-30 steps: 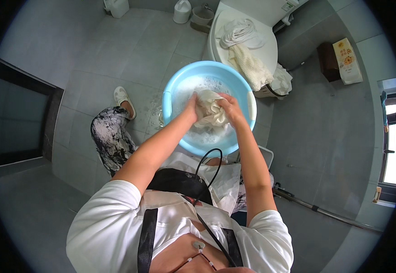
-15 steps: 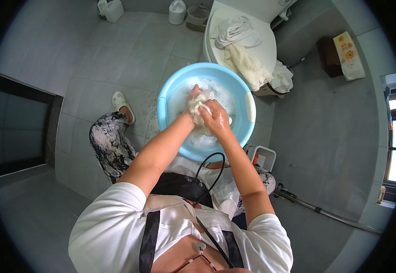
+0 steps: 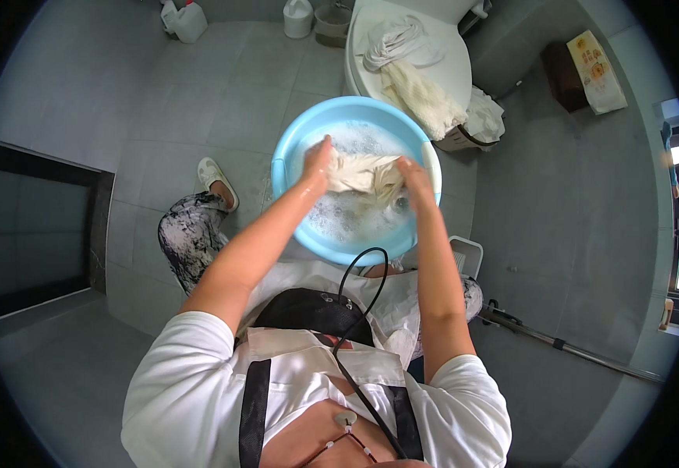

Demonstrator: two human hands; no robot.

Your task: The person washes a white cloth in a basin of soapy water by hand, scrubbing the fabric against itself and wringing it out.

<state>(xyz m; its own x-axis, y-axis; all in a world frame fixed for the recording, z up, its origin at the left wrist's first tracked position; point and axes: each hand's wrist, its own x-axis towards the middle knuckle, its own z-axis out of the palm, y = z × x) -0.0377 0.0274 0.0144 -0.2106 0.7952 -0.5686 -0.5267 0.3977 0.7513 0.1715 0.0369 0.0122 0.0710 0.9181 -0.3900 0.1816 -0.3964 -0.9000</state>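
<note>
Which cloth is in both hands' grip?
The off-white cloth above the sudsy water in the blue basin, spanning left hand to right hand. The white bundle and cream knit lie untouched on the toilet lid.

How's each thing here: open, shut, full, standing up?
Left hand: closed on the cream cloth's left end
Right hand: closed on its right end
Cream cloth: bunched, spanning both hands
Blue basin: holding foamy water
Toilet lid: shut
White cloth: heaped on the lid
Cream knit towel: draped across the lid's edge
Red-capped jug: upright
</note>
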